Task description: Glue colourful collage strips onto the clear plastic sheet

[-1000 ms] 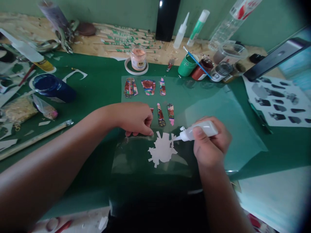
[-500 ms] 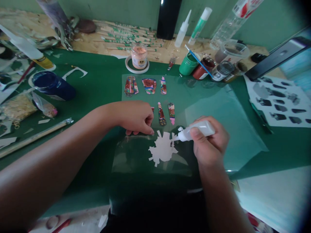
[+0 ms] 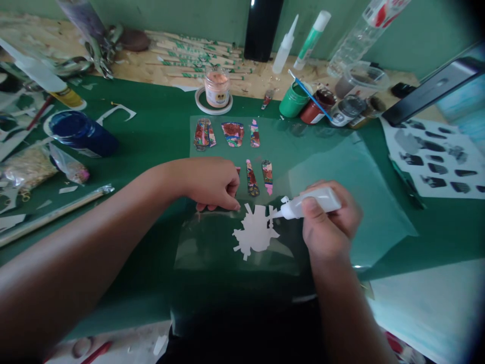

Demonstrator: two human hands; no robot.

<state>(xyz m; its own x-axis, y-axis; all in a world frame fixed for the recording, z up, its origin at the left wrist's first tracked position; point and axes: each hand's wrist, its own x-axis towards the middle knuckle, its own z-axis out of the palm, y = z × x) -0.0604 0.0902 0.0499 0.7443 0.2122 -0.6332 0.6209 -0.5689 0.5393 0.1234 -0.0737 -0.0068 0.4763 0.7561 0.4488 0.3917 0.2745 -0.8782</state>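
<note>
My right hand is closed around a small white glue bottle, tilted with its nozzle pointing left. The nozzle tip is at the right upper edge of a white paper cutout with jagged, spiky edges; whether it touches the paper I cannot tell. The cutout lies on a clear plastic sheet. Just up and left of it rests my left hand, closed with fingers curled under and the thumb near the cutout. What those fingers hold, if anything, is hidden. Small patterned pieces lie beyond, one partly behind my left hand.
At the back stand a peach paint jar in a tape roll, a green paint jar and a dark red one under a blue brush. A blue jar and wooden stick lie left; a printed sheet lies right.
My right hand and the glue bottle have shifted slightly to the right. The cutout appears nudged a very little to the right. My left hand has stayed in place.
</note>
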